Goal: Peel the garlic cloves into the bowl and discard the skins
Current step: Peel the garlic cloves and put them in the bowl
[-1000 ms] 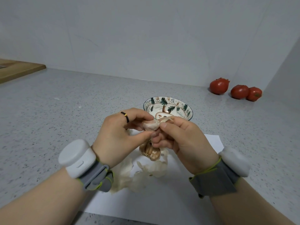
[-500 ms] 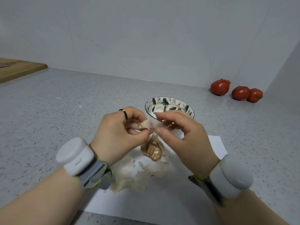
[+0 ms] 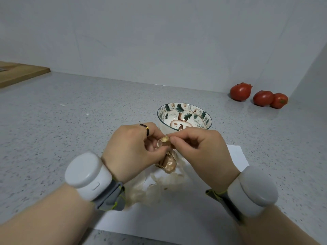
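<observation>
My left hand [image 3: 131, 151] grips a garlic clove [image 3: 163, 140] with its skin partly split, held above the white paper [image 3: 177, 218]. My right hand [image 3: 200, 152] pinches the clove's skin at its tip with thumb and forefinger. Below the hands, the rest of the garlic bulb [image 3: 169, 162] lies on the paper among loose papery skins [image 3: 146, 190]. The patterned bowl [image 3: 198, 114] stands just behind my hands on the counter; its near rim is hidden by my fingers.
Three red tomatoes [image 3: 258, 96] sit by the back wall at the right corner. A wooden cutting board [image 3: 19, 73] lies at the far left. The speckled grey counter [image 3: 70, 121] stretches left of the bowl.
Both hands have turned the clove and shifted their grip; my right hand has moved from under the clove to pinching the skin at its tip. The skin has split open.
</observation>
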Motion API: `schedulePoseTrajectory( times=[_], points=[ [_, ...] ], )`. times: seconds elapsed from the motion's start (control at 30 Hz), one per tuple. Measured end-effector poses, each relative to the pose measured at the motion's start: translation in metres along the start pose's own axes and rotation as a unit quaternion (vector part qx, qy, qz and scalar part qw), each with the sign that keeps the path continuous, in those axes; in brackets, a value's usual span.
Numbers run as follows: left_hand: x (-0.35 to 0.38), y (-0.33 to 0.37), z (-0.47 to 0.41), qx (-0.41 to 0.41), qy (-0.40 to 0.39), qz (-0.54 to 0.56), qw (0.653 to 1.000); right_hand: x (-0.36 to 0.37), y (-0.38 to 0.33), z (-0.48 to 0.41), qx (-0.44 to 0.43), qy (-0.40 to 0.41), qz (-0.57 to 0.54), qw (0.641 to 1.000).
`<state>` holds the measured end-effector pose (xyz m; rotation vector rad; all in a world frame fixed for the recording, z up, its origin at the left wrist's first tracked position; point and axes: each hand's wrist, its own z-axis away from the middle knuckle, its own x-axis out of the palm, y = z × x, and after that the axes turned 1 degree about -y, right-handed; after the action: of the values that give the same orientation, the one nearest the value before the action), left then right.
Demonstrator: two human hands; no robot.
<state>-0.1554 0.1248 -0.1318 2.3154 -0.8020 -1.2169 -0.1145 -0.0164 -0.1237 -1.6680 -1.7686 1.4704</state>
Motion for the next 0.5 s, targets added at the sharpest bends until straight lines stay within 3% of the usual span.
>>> schedulePoseTrajectory(
  times=[0.17,0.5],
  points=[
    [0.0008,-0.0041,-0.0017,0.047,0.034,-0.082,0.995,-0.0028,-0.0021,-0.0027,0.068,-0.009,-0.069,0.995],
    [0.0031,0.0008,0.0007,0.132,0.001,-0.211,0.969,-0.0005,-0.0003,0.0009,0.109,-0.051,-0.008,0.993]
  ],
)
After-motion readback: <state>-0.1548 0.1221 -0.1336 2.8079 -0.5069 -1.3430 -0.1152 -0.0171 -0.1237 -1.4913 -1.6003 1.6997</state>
